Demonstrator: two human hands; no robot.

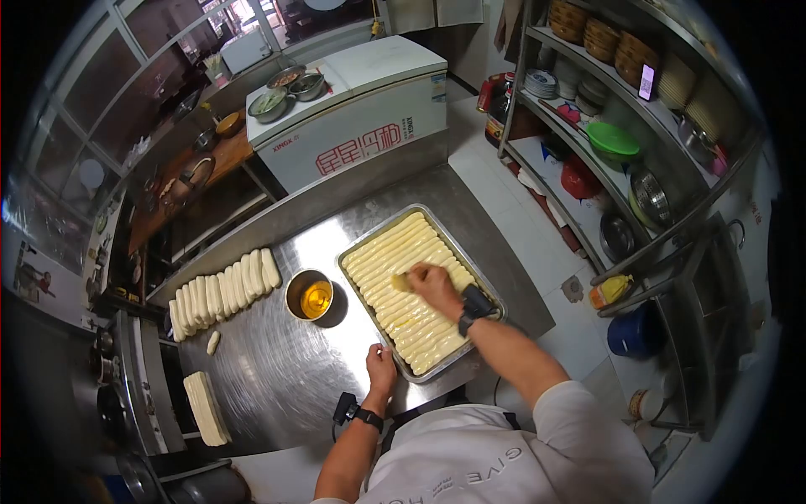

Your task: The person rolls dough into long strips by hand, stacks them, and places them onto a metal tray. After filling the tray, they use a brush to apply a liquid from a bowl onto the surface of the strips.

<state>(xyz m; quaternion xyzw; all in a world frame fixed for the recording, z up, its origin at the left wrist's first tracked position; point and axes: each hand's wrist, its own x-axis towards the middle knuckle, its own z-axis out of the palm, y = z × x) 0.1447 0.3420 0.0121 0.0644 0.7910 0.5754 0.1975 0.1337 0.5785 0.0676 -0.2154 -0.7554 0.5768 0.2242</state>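
Note:
A rectangular metal tray [457,359] lies on the steel table, filled with rows of pale, glossy dough strips [395,252]. Over the middle of these strips, my right hand [437,287] is closed on a small yellowish brush [401,282], whose tip touches the dough; its handle is hidden in my fingers. My left hand [380,367] is at the tray's near left edge, fingers curled against the rim. Left of the tray stands a metal bowl [294,296] with yellow oil [316,299] in it.
More dough strips [222,290] lie in a row at the table's left, with a small dough piece [213,342] and a dough slab [206,407] nearer me. Beyond the table's raised back edge stands a white chest freezer [353,126] carrying bowls. Metal shelves [579,134] rise at right.

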